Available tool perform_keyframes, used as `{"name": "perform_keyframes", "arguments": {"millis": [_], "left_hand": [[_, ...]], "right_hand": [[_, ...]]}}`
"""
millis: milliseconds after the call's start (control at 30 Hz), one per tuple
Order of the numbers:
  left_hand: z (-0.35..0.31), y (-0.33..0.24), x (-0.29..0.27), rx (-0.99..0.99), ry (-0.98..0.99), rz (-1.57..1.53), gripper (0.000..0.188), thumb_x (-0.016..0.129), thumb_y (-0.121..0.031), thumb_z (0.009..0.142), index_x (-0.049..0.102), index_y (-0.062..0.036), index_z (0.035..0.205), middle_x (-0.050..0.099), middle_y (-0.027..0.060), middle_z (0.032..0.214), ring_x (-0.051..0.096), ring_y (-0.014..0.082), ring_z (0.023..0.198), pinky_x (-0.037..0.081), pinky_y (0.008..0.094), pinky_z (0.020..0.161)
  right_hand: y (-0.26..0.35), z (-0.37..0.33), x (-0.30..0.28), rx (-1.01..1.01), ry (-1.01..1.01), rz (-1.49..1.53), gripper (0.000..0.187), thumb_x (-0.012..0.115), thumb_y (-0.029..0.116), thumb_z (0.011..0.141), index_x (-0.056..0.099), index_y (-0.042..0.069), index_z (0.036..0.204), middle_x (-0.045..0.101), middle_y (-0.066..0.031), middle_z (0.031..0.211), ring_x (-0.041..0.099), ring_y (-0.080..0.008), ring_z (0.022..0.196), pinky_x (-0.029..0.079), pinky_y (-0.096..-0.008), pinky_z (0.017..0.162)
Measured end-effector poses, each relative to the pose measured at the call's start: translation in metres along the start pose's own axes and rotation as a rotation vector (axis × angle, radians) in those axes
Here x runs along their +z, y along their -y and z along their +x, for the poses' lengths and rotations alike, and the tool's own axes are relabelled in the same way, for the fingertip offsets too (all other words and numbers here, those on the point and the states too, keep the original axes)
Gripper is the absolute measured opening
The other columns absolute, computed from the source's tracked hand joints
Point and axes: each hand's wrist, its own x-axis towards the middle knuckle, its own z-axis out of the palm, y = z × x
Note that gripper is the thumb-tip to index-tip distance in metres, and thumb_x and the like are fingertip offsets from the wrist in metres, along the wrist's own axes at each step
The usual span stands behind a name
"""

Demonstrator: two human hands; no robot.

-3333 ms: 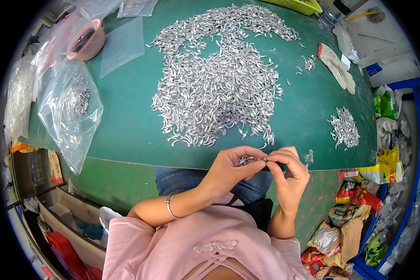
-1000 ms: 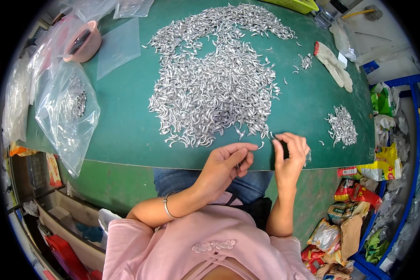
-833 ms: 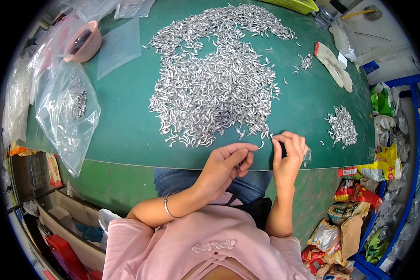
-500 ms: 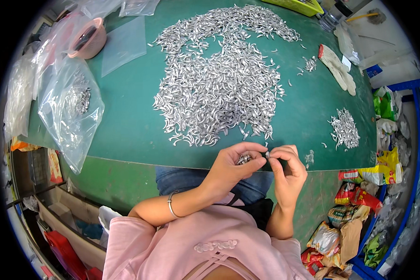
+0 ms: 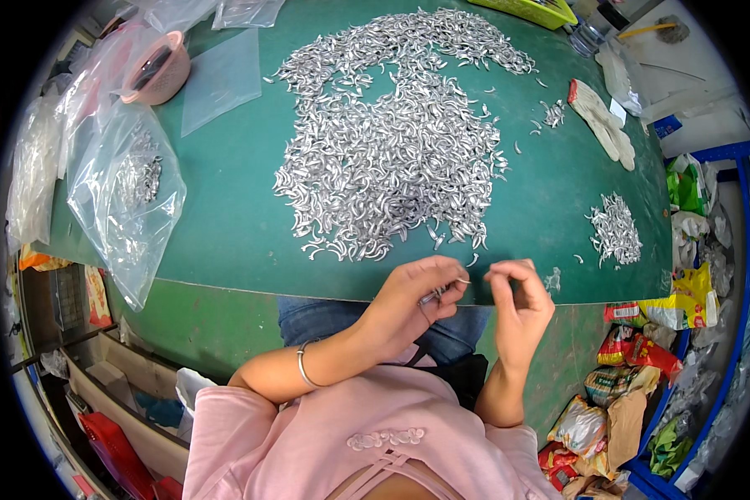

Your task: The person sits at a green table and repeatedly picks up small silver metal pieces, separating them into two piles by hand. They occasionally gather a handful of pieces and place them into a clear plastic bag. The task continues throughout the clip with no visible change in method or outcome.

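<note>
A broad heap of small curved silver metal pieces (image 5: 392,158) covers the middle of the green table (image 5: 225,217). Just in front of its near edge, my left hand (image 5: 421,292) is curled around several of these pieces, and silver shows between the fingers. Close on its right is my right hand (image 5: 518,292), thumb and forefinger bent toward each other and slightly apart, with nothing visible between them. One loose curved piece (image 5: 473,259) lies on the table just beyond the gap between my hands.
To the right lie a smaller pile of silver pieces (image 5: 616,232) and a white work glove (image 5: 602,125). On the left are a clear plastic bag (image 5: 129,196) holding some pieces and a pink basket (image 5: 171,79). Snack packets (image 5: 579,425) fill the blue rack's side.
My hands have drawn apart, the right one shifting a little to the right. The right fingertips have left the small piece they pinched, and the left fingers have curled further.
</note>
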Motion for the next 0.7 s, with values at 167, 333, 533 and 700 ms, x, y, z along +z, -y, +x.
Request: {"name": "perform_keyframes", "arguments": {"millis": [167,333,533,700], "left_hand": [[-0.002,-0.005,0.008,0.073,-0.1,-0.053,0.015,0.046,-0.017,0.085,0.05,-0.0033,0.087,0.051,0.0051,0.08,0.046,0.0139,0.069,0.039,0.0263,0.067],[-0.004,-0.002,-0.002,0.087,-0.097,0.017,0.018,0.045,-0.012,0.088,0.053,0.0008,0.097,0.053,0.005,0.081,0.047,0.0123,0.07,0.04,0.0243,0.064],[-0.003,0.0,0.0,0.097,-0.126,0.075,0.022,0.045,-0.006,0.089,0.053,0.004,0.106,0.053,0.0044,0.081,0.048,0.0115,0.07,0.04,0.0238,0.063],[-0.002,0.0,-0.002,0.092,-0.122,0.072,0.021,0.044,-0.004,0.088,0.054,0.0045,0.104,0.052,0.0043,0.081,0.048,0.0115,0.07,0.041,0.0239,0.063]], "right_hand": [[-0.009,0.004,0.0,-0.175,0.011,-0.517,0.021,0.071,0.001,0.065,0.06,0.003,0.083,0.058,-0.0075,0.079,0.053,-0.0216,0.077,0.039,-0.0314,0.071],[-0.021,0.002,0.009,-0.274,0.037,-0.693,0.024,0.073,0.006,0.064,0.06,0.005,0.085,0.058,-0.0051,0.081,0.052,-0.0233,0.079,0.035,-0.0339,0.072],[-0.022,0.004,0.006,-0.325,0.027,-0.734,0.02,0.071,0.006,0.067,0.06,0.005,0.083,0.058,-0.0049,0.082,0.051,-0.0233,0.079,0.035,-0.0342,0.072],[-0.022,0.004,0.008,-0.257,-0.066,-0.732,0.016,0.07,0.006,0.068,0.06,0.005,0.08,0.057,-0.0049,0.085,0.05,-0.0231,0.079,0.034,-0.0342,0.072]]}}
